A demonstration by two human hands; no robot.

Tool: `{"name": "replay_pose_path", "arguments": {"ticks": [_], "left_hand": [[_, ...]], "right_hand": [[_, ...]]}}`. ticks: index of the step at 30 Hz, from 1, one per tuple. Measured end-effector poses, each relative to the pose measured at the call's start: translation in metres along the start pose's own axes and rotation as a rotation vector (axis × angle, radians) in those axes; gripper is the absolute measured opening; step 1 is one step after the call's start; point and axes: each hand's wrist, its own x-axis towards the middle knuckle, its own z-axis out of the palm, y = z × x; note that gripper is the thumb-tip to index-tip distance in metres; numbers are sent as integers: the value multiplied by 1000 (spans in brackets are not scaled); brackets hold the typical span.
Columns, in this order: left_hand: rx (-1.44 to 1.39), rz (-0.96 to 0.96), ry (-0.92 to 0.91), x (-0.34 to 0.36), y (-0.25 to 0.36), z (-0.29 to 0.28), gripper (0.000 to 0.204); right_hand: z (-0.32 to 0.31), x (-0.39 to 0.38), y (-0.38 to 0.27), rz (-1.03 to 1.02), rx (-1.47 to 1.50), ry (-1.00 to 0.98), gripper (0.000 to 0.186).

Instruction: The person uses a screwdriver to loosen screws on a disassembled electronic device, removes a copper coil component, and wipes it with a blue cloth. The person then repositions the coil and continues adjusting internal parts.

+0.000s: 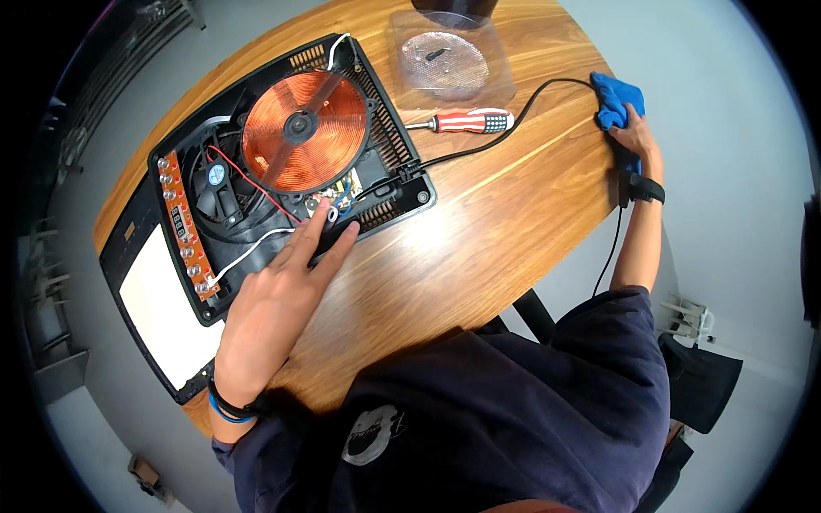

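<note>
Head view: one opened appliance housing [380, 96], black, slotted along its wall, at the left of the wooden tabletop [505, 201]. Contents: one round copper coil [269, 132]; one black fan [216, 179] with a blue label; one orange control strip [178, 222] along the left side; one circuit board [349, 190], partly covered, just below the coil.

One black-framed panel [162, 308], white-faced, partly under the housing. One screwdriver [472, 120], red-and-white handle, lying just right of the housing. One clear plastic tray [500, 81] beyond it, small dark pieces inside. One black cable [469, 152], running from the housing's right corner to the cloth.

Hands, two. Left hand [278, 295]: fingers extended and parted, nothing visibly gripped, tips at the circuit board; contact cannot be told. Right hand [634, 137]: closed around a bunched blue cloth [617, 92] at the tabletop's right edge, fingers partly hidden.
</note>
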Motion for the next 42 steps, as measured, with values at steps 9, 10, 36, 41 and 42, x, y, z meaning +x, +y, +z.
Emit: {"name": "replay_pose_path", "arguments": {"ticks": [9,10,36,41,42], "left_hand": [[91,53,5,0,-4,1,86],[99,41,-10,-2,-3,0,86],[58,60,119,-12,-11,20,73],[49,62,134,-10,-12,23,73],[43,60,135,-10,-12,23,74]], "right_hand": [[-1,13,-130,-448,131,137,83],[1,15,-149,-460,133,117,83],[-113,-181,-314,-844,329,-201,21],[-84,-192,-331,-1058,67,18,32],[-82,-190,-333,-1067,56,34,33]]}}
